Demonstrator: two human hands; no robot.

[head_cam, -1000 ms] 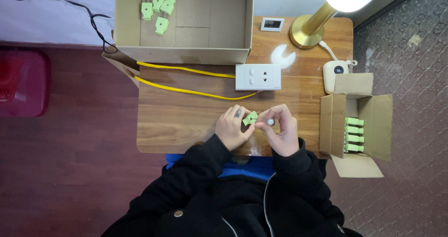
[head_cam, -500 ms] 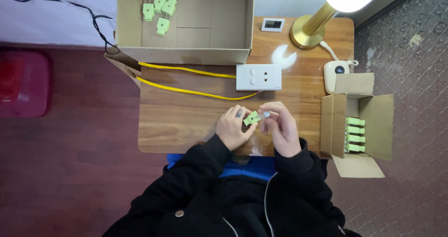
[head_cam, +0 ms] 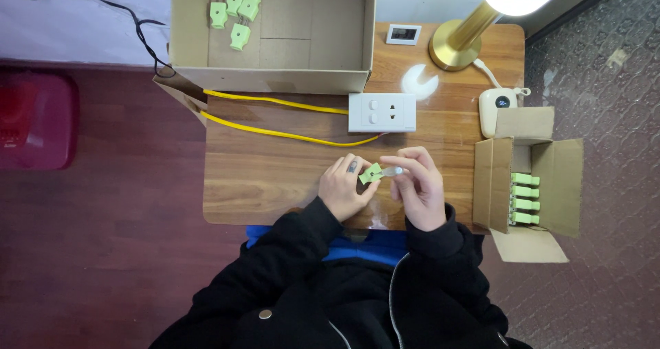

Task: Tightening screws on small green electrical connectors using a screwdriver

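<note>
My left hand (head_cam: 345,186) pinches a small light-green plug (head_cam: 371,173) over the near edge of the wooden table (head_cam: 261,170). My right hand (head_cam: 416,187) grips a thin silvery tool (head_cam: 392,172) whose tip touches the plug. Both hands meet just below a white wall socket plate (head_cam: 381,112). My black sleeves cover the wrists.
A large open cardboard box (head_cam: 271,29) at the back holds several green plugs (head_cam: 235,14). A small open box (head_cam: 526,184) at the right holds more green plugs (head_cam: 524,198). Yellow cables (head_cam: 275,119) run to the socket plate. A brass lamp (head_cam: 457,43), a small display and a white timer (head_cam: 496,108) stand at the back right.
The hands have stayed together at the table's near edge; the plug has been turned slightly between the fingers and the tool now lies against it.
</note>
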